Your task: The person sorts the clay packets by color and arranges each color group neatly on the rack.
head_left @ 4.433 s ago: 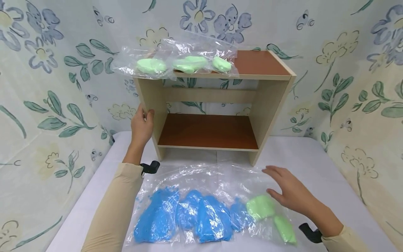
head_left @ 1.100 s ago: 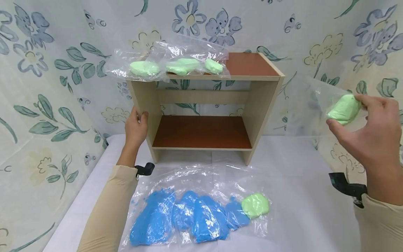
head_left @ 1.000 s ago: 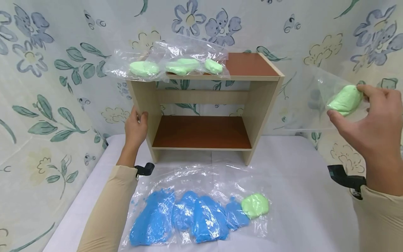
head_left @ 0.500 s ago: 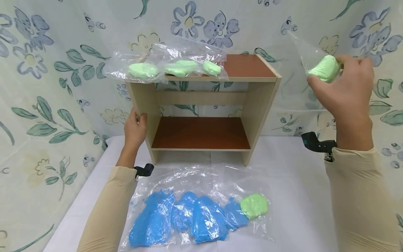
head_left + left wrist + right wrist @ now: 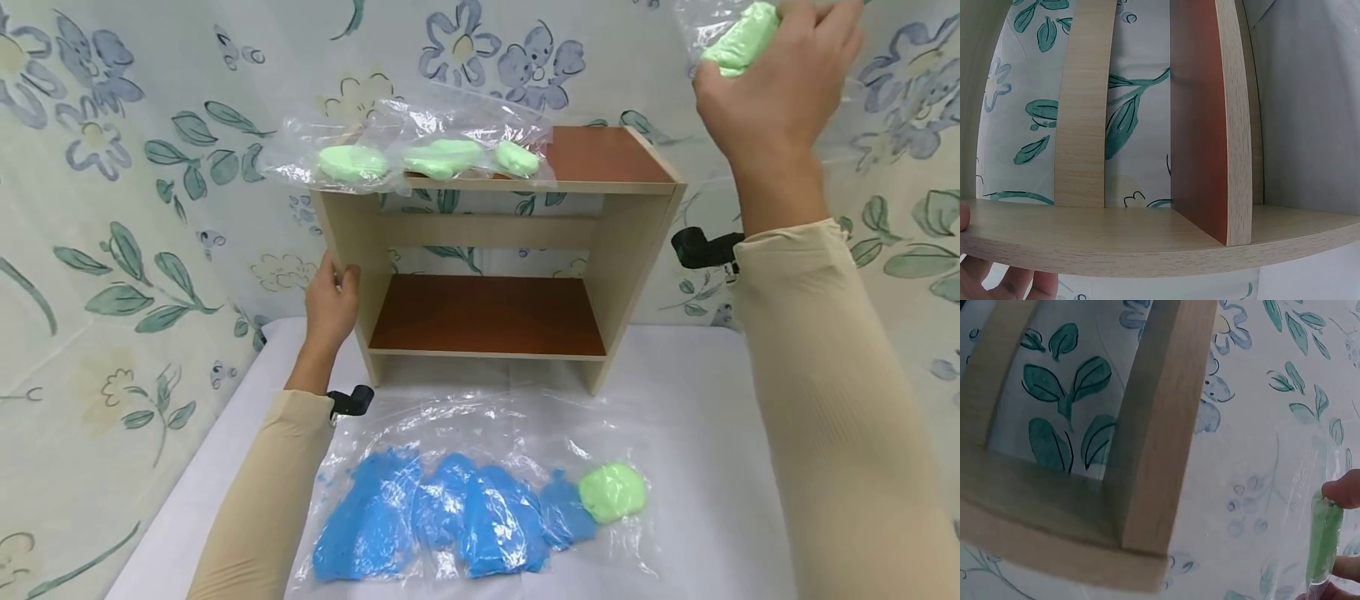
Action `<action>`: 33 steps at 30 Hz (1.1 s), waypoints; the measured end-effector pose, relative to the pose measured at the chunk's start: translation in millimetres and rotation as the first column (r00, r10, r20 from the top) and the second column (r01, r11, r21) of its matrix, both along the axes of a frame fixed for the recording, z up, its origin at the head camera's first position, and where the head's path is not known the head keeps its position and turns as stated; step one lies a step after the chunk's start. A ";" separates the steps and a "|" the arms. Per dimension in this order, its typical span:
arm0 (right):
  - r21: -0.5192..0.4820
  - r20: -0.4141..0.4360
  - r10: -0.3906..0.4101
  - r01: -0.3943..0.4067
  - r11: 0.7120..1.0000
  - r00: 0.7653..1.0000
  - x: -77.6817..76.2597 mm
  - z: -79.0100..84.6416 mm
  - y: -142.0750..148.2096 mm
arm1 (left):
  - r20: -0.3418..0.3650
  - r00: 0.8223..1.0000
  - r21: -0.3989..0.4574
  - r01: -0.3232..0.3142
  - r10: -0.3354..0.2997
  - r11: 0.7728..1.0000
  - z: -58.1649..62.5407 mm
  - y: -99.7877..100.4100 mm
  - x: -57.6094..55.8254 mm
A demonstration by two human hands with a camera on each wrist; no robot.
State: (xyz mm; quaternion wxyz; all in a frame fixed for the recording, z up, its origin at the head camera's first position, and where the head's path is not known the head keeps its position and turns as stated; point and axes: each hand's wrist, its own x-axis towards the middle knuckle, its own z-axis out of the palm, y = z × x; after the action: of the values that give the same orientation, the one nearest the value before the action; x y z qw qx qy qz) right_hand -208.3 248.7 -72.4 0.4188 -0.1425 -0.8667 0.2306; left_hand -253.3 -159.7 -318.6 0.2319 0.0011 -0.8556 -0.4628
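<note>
High at right, right hand (image 5: 780, 104) around green packet (image 5: 741, 42).

The clear bags (image 5: 697, 25) look glossy plastic, the shelf unit (image 5: 495, 230) smooth, matt, wood-grained.

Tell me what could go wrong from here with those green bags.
The leftmost green bag overhangs the left end of the shelf's top, so a bump might knock it off. Loose plastic around the green lump in the right hand could snag the bags up there. The left hand grips the side panel; a tug might shift everything.
</note>
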 end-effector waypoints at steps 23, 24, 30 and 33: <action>0.068 0.057 0.583 -0.586 0.808 0.810 -37.0 -37.7 -72.5 | -0.064 0.998 -0.018 0.003 -0.004 1.000 -1.3 0.4 -2.8; 0.063 0.069 0.593 -0.597 0.800 0.802 -35.5 -39.2 -69.5 | -0.064 0.998 -0.018 0.006 -0.007 1.000 -1.4 0.5 -2.7; 0.166 0.316 0.489 -0.555 0.815 0.813 -22.9 -42.9 -45.5 | -0.076 0.997 -0.016 0.002 -0.003 1.000 -3.8 -0.7 -2.7; 0.253 0.427 0.396 -0.528 0.810 0.813 -20.5 -43.1 -40.9 | -0.083 0.997 -0.009 -0.003 0.002 1.000 -4.6 -2.1 -2.9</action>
State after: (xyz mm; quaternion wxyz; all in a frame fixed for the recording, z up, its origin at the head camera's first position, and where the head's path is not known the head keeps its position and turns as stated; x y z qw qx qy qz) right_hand -228.8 207.8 -115.5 0.2042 0.1165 -0.9626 0.1345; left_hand -256.2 -161.8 -323.2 0.2679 -0.0181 -0.8473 -0.4583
